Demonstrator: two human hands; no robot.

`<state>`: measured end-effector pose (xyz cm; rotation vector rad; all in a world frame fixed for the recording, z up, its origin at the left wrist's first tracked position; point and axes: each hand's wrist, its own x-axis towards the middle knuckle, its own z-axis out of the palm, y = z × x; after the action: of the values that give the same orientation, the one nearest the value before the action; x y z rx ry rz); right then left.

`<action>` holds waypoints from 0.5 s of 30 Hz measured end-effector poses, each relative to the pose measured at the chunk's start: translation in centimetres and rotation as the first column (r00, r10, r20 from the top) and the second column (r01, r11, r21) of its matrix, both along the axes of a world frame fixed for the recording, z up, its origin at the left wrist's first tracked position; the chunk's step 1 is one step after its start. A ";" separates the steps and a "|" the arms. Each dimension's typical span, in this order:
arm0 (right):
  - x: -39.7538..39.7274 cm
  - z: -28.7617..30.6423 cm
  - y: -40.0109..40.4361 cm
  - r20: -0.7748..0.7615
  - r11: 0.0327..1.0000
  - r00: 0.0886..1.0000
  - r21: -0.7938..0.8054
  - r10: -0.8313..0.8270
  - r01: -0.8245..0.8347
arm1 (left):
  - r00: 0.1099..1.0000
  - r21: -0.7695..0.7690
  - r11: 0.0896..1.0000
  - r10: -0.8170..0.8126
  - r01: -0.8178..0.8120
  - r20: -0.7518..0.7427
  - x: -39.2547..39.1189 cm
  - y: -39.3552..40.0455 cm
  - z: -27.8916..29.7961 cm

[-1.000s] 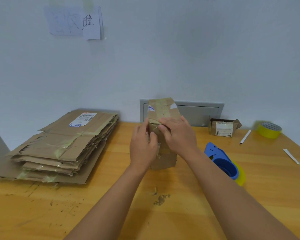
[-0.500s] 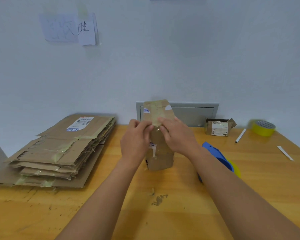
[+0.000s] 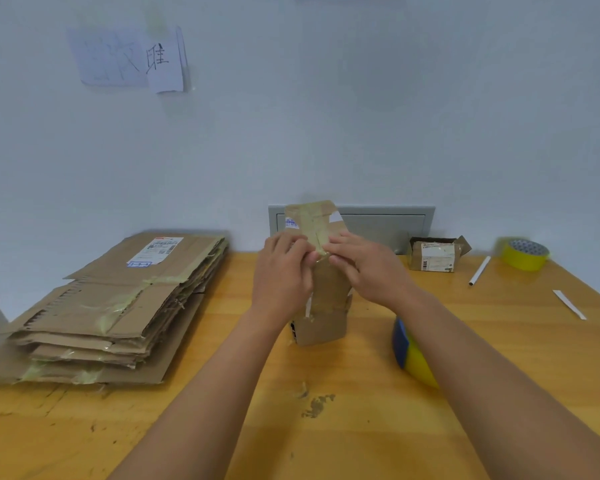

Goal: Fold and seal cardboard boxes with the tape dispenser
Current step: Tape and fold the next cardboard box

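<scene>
Item: my left hand (image 3: 283, 271). I am reaching it forward over the desk (image 3: 361, 427), back of the hand facing me, fingers curled and pinching the left edge of the box (image 3: 321, 306) at about mid-height.

Item: my right hand (image 3: 368, 268). I am extending it from the right, fingers bent and pinching the box's taped flap just beside the left fingertips; the two hands are nearly touching.

Item: box. Small, flattened, worn, old tape on its upper flap. I am holding it upright at mid-desk, its bottom edge resting on the wood and its top reaching up in front of a grey wall panel (image 3: 385, 225).

Item: tape dispenser (image 3: 413, 351). Blue with a yellow roll, lying on the desk to the right of the box, partly hidden behind my right forearm.

Item: stack of flat cardboard (image 3: 111, 306). Lying on the left of the desk, well apart from the box.

Item: small open carton (image 3: 433, 256). Sitting against the far wall, right of the panel.

Item: yellow tape roll (image 3: 525, 254). Sitting at the far right corner.

Item: white tube (image 3: 479, 270) and white strip (image 3: 568, 304). Lying near the roll.

Item: paper notes (image 3: 129, 60). Hanging on the wall, upper left.
</scene>
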<state>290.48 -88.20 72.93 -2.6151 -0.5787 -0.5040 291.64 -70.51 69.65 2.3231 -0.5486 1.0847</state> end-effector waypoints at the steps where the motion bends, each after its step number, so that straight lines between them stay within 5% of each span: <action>1: 0.0 -0.2 0.1 0.008 1.000 1.000 0.022 -0.008 0.008 | 0.999 0.003 0.999 -0.038 0.038 -0.012 0.1 0.0 -0.2; 9: 0.2 -0.9 0.1 -0.009 0.995 1.000 0.095 -0.006 0.007 | 0.986 -0.078 0.993 -0.100 0.090 -0.132 -0.2 0.3 0.0; 15: -0.6 -2.3 0.1 0.093 0.990 0.996 0.140 -0.008 -0.005 | 0.989 -0.021 0.993 -0.118 0.116 -0.090 -0.8 0.8 0.0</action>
<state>289.90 -88.15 70.63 -2.4696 -0.5505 -0.6470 290.83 -69.75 69.61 2.2834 -0.6304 0.9206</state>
